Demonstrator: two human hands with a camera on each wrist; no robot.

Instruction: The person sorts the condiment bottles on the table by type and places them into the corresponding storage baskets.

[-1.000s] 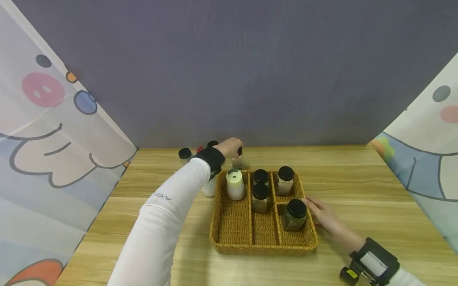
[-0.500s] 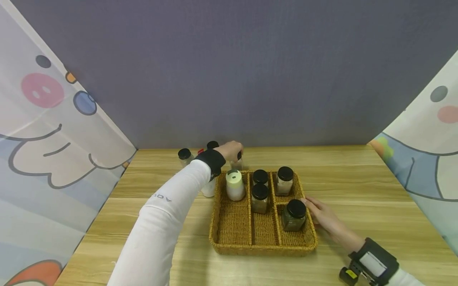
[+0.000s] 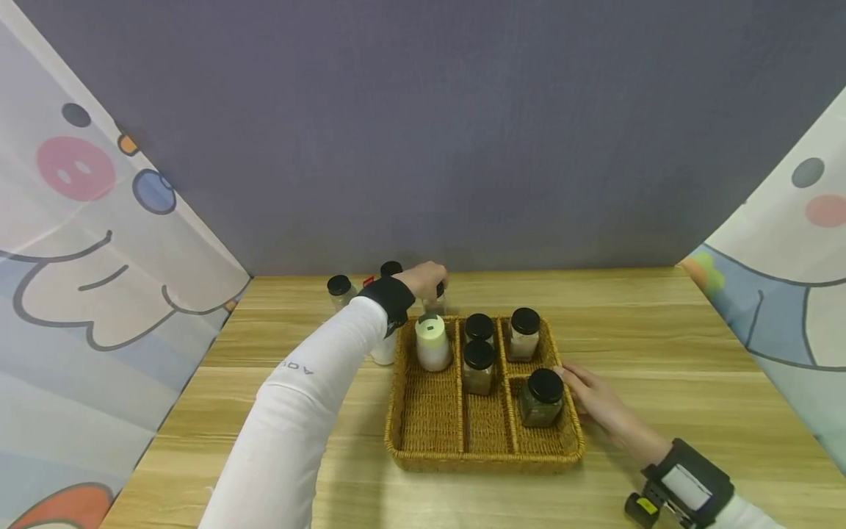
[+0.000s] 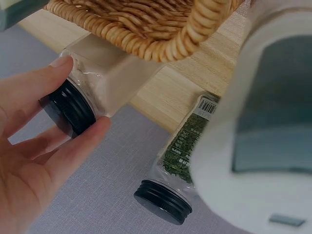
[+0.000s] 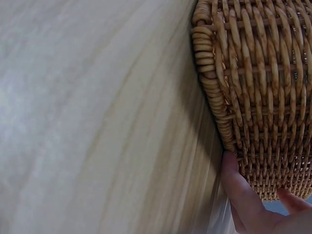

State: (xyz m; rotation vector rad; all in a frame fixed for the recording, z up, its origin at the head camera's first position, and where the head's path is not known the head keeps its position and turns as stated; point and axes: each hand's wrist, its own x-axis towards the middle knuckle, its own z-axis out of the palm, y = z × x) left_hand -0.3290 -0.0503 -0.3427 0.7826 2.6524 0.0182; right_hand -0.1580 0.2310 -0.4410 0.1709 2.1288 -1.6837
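Observation:
My left hand [image 3: 425, 280] reaches past the back edge of the wicker basket [image 3: 429, 460]. In the left wrist view its thumb and fingers hold a clear jar of pale powder [image 4: 114, 73] round the black lid and neck. The jar stands on the table behind the basket. My right hand [image 3: 598, 402] holds the basket's right side, one fingertip low on the outer wall and another digit at the rim in the right wrist view. Inside the divided basket stand a white shaker with a pale yellow-green top [image 3: 432, 349] and several black-lidded jars, including a dark green one [image 3: 540, 404].
Left of the basket, partly behind my left arm, stand a black-lidded jar [image 3: 341, 289], another black lid [image 3: 391, 269] and a white container [image 3: 383, 351]. A jar of green flakes [image 4: 180, 151] is beside the held jar. A grey wall [image 3: 463, 147] rises behind the table.
My left hand has lowered slightly, with the jar still in its fingers. The right hand and basket stay put.

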